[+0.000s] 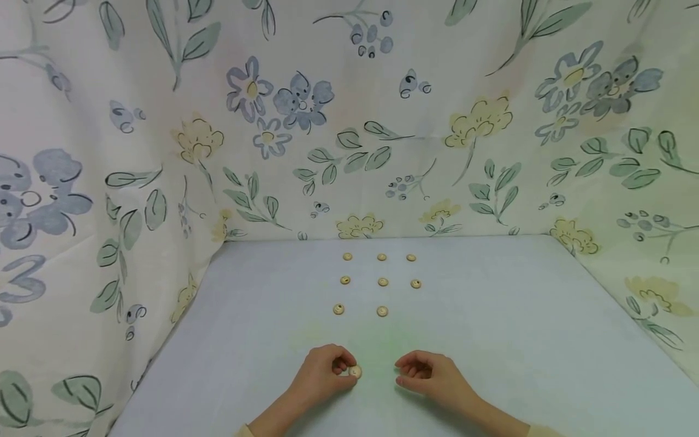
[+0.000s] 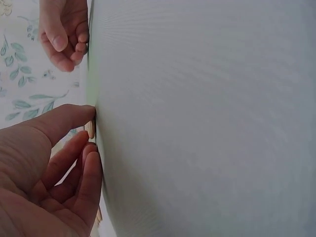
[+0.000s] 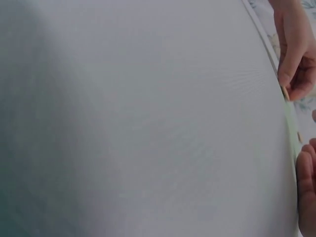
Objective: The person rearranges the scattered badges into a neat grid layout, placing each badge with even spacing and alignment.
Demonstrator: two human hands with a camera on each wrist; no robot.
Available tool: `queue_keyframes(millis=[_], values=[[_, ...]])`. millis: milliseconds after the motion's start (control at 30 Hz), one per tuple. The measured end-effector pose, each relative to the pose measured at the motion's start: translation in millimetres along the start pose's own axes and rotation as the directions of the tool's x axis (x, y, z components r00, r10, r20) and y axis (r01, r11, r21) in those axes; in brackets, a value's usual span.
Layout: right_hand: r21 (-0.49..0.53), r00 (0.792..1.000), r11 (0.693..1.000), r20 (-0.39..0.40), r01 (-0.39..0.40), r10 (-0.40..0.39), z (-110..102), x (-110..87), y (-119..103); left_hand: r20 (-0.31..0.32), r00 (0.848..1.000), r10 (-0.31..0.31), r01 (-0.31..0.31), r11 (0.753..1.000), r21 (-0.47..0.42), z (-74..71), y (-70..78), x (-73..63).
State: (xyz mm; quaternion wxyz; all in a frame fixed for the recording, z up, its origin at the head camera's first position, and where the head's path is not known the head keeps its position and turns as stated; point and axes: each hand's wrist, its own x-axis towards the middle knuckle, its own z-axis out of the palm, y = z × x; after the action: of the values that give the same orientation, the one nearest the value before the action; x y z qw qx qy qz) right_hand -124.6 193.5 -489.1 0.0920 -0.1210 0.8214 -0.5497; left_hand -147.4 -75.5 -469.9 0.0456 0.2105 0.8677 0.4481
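My left hand (image 1: 323, 375) pinches a small round wooden disc (image 1: 355, 372) between thumb and fingertips, close over the table near its front. The disc's pale face carries a faint marking. In the left wrist view the disc (image 2: 91, 129) shows edge-on, partly covered by the fingers. To the right of it, my right hand (image 1: 434, 377) holds nothing; its fingers are loosely bent and its thumb stands apart from them. The right wrist view shows part of that hand (image 3: 307, 192) at the frame's edge, with the left hand (image 3: 297, 54) beyond it.
Ahead of the hands, similar discs lie in rows on the pale table (image 1: 246, 340): three at the back (image 1: 381, 257), three in the middle (image 1: 383, 282), two in front (image 1: 338, 309). Some bear a dark spot. Floral cloth (image 1: 349, 182) hangs behind and along both sides.
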Motion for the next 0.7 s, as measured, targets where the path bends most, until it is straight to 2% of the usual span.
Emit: queue_keyframes(millis=[233,433,567,700], values=[[0.025,1.000,1.000,0.018,0.011,-0.011,-0.8,-2.2,-3.8,0.011,1.000,0.007,-0.007,1.000,-0.006,1.2,2.0,3.4],[0.022,0.999,1.000,0.029,0.021,-0.021,-2.9,-2.7,-2.4,0.027,0.999,0.035,-0.035,0.999,0.010,4.8,11.2,12.9],[0.021,0.999,0.999,0.034,0.030,-0.031,-3.7,-2.6,-0.2,0.031,0.998,0.052,-0.053,0.998,0.036,8.9,21.4,27.4],[0.045,0.998,0.998,0.039,0.043,-0.045,-3.2,-1.8,1.4,0.037,0.997,0.071,-0.074,0.995,0.074,15.7,31.0,49.5]])
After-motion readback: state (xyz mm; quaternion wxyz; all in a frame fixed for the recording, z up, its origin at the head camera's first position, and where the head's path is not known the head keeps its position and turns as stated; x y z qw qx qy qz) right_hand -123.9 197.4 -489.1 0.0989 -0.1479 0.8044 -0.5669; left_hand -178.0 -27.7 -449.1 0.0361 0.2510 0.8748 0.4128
